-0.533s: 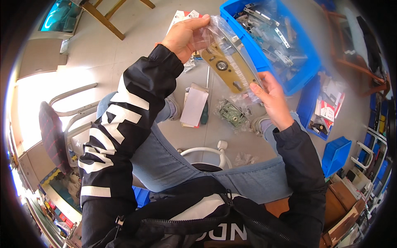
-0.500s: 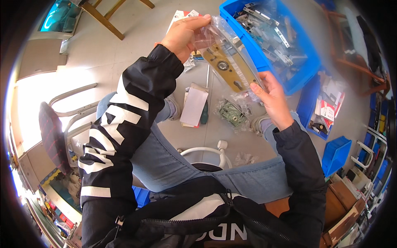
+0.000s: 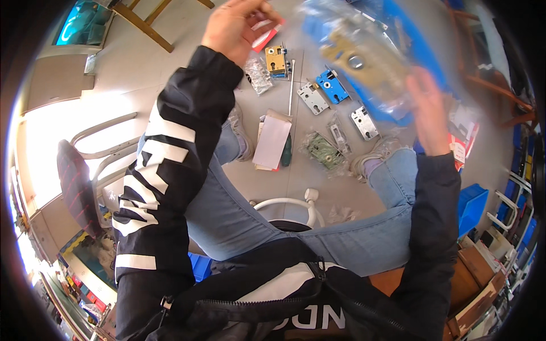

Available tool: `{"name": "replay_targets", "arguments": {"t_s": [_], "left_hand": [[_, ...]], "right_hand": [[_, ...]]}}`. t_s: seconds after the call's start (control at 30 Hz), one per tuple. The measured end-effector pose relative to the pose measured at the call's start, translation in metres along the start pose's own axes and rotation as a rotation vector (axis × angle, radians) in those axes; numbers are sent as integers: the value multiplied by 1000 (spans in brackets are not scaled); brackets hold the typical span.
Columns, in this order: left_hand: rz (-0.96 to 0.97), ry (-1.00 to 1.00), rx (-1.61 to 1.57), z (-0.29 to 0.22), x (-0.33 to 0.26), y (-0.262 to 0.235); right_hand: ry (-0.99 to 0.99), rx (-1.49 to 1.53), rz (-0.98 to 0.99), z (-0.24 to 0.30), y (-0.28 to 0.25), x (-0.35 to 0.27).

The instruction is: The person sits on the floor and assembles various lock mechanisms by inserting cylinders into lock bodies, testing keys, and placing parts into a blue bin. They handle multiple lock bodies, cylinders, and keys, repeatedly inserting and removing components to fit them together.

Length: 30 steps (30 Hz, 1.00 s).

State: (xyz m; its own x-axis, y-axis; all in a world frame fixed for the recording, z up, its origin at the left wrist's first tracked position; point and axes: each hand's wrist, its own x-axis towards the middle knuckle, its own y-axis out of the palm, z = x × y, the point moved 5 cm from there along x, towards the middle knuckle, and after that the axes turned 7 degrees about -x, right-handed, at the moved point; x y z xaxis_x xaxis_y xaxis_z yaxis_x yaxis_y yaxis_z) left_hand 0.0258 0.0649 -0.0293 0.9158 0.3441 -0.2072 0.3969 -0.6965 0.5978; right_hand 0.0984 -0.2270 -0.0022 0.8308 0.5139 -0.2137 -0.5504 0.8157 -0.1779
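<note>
My right hand (image 3: 429, 111) is raised and blurred, gripping a clear plastic bag with a brass-coloured lock body (image 3: 364, 62) inside it. The bag hangs in the air in front of the big blue bin (image 3: 409, 28). My left hand (image 3: 236, 25) is up at the top of the view, apart from the bag, with nothing visible in it and the fingers loosely spread. Just beyond it a small white and red packet (image 3: 264, 35) lies on the floor. I am seated, with my jeans-clad legs stretched out below both hands.
On the grey floor lie several lock bodies: a brass one (image 3: 277, 59), a blue one (image 3: 333, 88), silver ones (image 3: 313, 98), and a bagged one (image 3: 324, 150). A white booklet (image 3: 272, 142) lies by my left foot. A chair (image 3: 74, 176) stands left; small blue bins (image 3: 472, 204) right.
My left hand has let go of the bagged lock and moved left. My right hand has swung the bag to the right. My view has tilted, showing more of the floor.
</note>
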Motion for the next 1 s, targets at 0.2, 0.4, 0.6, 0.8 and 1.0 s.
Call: {"name": "replay_targets", "arguments": {"t_s": [0.2, 0.4, 0.6, 0.8, 1.0], "left_hand": [[-4, -162, 126, 6, -5, 10], [-33, -385, -225, 53, -20, 28], [-94, -486, 15, 95, -36, 16], [-131, -530, 248, 132, -67, 14], [-56, -604, 230, 143, -81, 17]], "right_hand": [[92, 43, -77, -2, -7, -1], [241, 318, 10, -23, 43, -15], [195, -156, 284, -48, 66, -16], [205, -379, 401, -78, 86, -26], [202, -286, 253, -88, 104, -39]]}}
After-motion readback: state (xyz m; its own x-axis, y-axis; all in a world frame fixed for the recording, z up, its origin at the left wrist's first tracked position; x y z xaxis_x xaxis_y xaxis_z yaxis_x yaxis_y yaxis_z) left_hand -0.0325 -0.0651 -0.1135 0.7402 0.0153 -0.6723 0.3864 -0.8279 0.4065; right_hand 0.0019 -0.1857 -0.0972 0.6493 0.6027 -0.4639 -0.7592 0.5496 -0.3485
